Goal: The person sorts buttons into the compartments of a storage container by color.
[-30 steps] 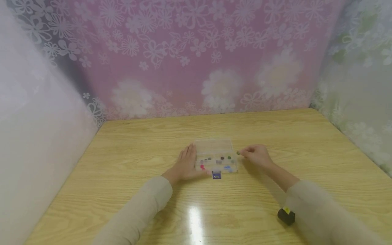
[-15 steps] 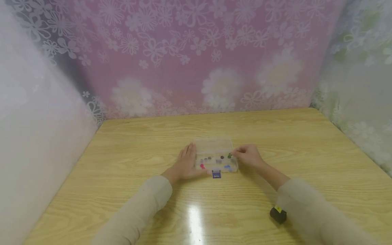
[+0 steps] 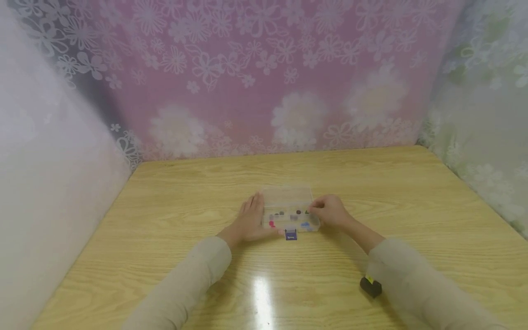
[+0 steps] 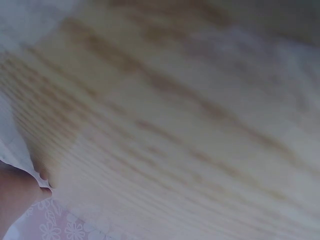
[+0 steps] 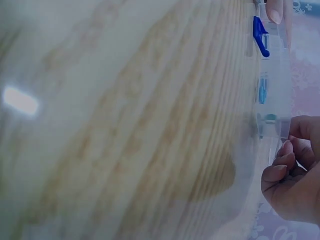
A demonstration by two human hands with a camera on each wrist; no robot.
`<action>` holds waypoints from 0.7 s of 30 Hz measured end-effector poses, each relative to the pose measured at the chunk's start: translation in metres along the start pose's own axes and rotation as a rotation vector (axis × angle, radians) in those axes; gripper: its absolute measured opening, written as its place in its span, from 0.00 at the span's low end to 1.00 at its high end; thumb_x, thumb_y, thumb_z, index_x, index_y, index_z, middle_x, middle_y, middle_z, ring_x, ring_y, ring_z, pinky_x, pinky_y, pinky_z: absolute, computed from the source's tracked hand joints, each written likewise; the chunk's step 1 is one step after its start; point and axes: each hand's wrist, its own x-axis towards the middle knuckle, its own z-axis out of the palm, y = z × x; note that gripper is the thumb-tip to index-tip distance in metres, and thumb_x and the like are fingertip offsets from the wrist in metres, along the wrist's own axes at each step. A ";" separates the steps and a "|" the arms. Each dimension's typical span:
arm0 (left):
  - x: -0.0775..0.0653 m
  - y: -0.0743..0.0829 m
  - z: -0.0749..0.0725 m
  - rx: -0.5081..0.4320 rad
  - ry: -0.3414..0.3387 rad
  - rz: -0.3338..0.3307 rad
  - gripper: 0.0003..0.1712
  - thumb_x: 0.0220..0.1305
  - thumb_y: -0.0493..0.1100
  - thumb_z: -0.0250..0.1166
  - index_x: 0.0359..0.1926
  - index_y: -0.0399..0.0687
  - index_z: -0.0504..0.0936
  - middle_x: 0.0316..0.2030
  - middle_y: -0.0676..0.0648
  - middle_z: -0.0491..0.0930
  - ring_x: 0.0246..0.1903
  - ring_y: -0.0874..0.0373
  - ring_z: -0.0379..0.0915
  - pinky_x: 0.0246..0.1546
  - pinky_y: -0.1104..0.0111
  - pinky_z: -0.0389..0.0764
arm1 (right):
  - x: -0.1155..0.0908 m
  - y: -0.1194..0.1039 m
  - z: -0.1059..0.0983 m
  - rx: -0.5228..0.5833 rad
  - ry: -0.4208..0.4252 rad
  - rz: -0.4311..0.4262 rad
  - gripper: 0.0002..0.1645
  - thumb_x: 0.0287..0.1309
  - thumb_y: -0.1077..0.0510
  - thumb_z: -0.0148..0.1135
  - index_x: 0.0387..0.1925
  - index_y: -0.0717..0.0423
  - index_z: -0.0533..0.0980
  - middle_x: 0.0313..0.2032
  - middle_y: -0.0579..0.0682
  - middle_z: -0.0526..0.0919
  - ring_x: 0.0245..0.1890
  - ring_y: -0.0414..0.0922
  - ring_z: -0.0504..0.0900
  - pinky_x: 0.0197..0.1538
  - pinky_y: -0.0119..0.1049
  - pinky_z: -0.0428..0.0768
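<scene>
A clear plastic compartment box lies with its lid raised at the back and its blue latch folded down in front. Small round pieces sit in its compartments: pink, dark and blue. My left hand lies spread along the box's left side, thumb at the front edge. My right hand pinches at the back right compartment, beside a dark green piece; the fingertips hide most of the small dark round piece between them. In the right wrist view the right fingers are at the box's end.
A black object with a yellow label lies on the wooden table by the right sleeve. Flowered pink cloth stands behind the table, with pale cloth at both sides.
My right hand has moved left with the small dark round piece, from beside the box to over its back right compartment. The black object by the right sleeve has shifted left too. My left hand stays put.
</scene>
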 end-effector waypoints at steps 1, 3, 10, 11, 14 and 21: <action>0.000 0.000 0.000 0.001 0.004 0.001 0.69 0.49 0.72 0.60 0.71 0.35 0.32 0.72 0.36 0.31 0.72 0.43 0.27 0.71 0.51 0.36 | 0.001 0.000 0.000 0.004 -0.008 0.004 0.10 0.57 0.62 0.59 0.32 0.67 0.81 0.34 0.59 0.84 0.27 0.41 0.74 0.30 0.30 0.73; 0.000 0.000 0.001 0.007 0.001 -0.006 0.69 0.49 0.73 0.59 0.71 0.35 0.31 0.72 0.37 0.30 0.72 0.44 0.26 0.71 0.52 0.35 | 0.002 0.000 -0.001 0.009 -0.022 0.014 0.10 0.57 0.62 0.58 0.33 0.67 0.81 0.31 0.58 0.84 0.22 0.39 0.72 0.25 0.30 0.71; 0.000 -0.001 0.002 0.019 0.010 -0.011 0.69 0.48 0.73 0.60 0.71 0.35 0.31 0.72 0.36 0.31 0.72 0.44 0.27 0.71 0.53 0.35 | 0.002 0.003 0.000 -0.015 -0.019 -0.014 0.09 0.57 0.63 0.58 0.32 0.66 0.81 0.31 0.57 0.84 0.24 0.39 0.70 0.26 0.29 0.70; 0.000 -0.001 0.002 0.022 0.018 -0.008 0.69 0.48 0.73 0.60 0.71 0.34 0.32 0.72 0.36 0.32 0.72 0.43 0.28 0.71 0.52 0.36 | 0.002 0.002 0.000 -0.026 -0.012 -0.029 0.09 0.57 0.63 0.58 0.32 0.66 0.81 0.31 0.57 0.84 0.24 0.40 0.70 0.27 0.29 0.70; -0.001 -0.002 0.002 0.037 0.026 -0.003 0.69 0.48 0.73 0.59 0.70 0.33 0.32 0.72 0.35 0.32 0.72 0.42 0.29 0.71 0.52 0.37 | 0.001 0.001 0.001 -0.042 0.004 -0.067 0.08 0.57 0.63 0.58 0.30 0.65 0.81 0.29 0.56 0.83 0.24 0.41 0.68 0.27 0.30 0.67; -0.003 -0.003 -0.002 0.085 0.019 -0.016 0.71 0.47 0.75 0.58 0.70 0.34 0.31 0.72 0.35 0.30 0.72 0.43 0.28 0.71 0.53 0.37 | -0.002 0.001 0.000 -0.052 0.035 -0.103 0.07 0.56 0.63 0.60 0.30 0.64 0.81 0.25 0.55 0.81 0.21 0.40 0.67 0.22 0.28 0.66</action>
